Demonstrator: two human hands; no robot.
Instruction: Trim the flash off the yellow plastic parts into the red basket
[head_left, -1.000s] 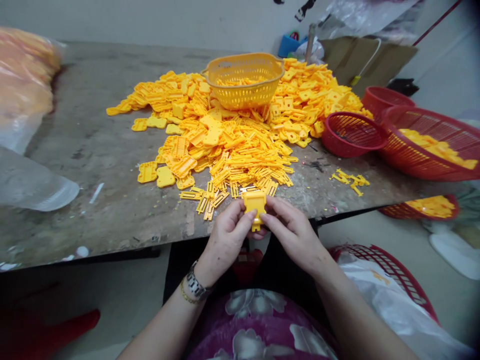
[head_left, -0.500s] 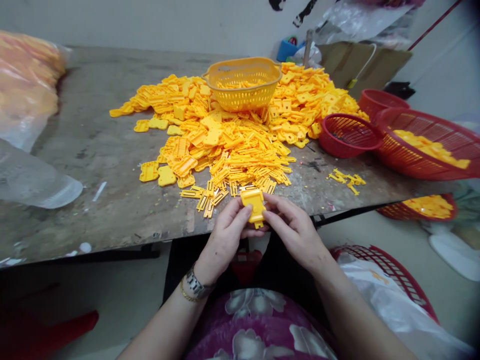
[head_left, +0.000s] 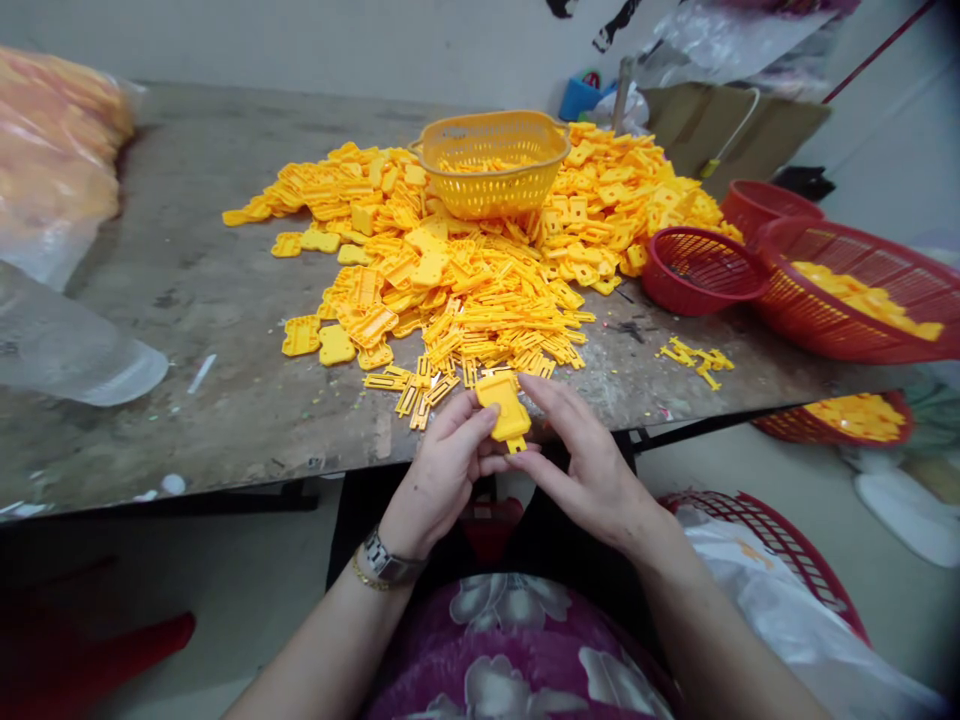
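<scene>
A flat yellow plastic piece (head_left: 504, 408) with a narrow tab at its lower end is held up just past the table's front edge. My left hand (head_left: 455, 455) pinches it along the left side, thumb on top and fingers beneath. On the other side, my right hand (head_left: 585, 465) has its thumb tip at the lower tab and its index fingertip by the upper right corner; its other fingers are partly hidden. Right beyond the hands lie slotted narrow yellow strips (head_left: 427, 390), at the front of a large heap of yellow plastic parts (head_left: 450, 270).
A yellow basket (head_left: 491, 185) sits on the heap. Red baskets (head_left: 701, 290) stand at the right, beside small loose yellow pieces (head_left: 694, 358). Plastic bags (head_left: 56, 160) occupy the left. Below the table at right is a red basket with a white bag (head_left: 757, 570).
My right hand has loosened from the piece's right side and its thumb has slid down to the lower tab. The piece has turned slightly in my left hand.
</scene>
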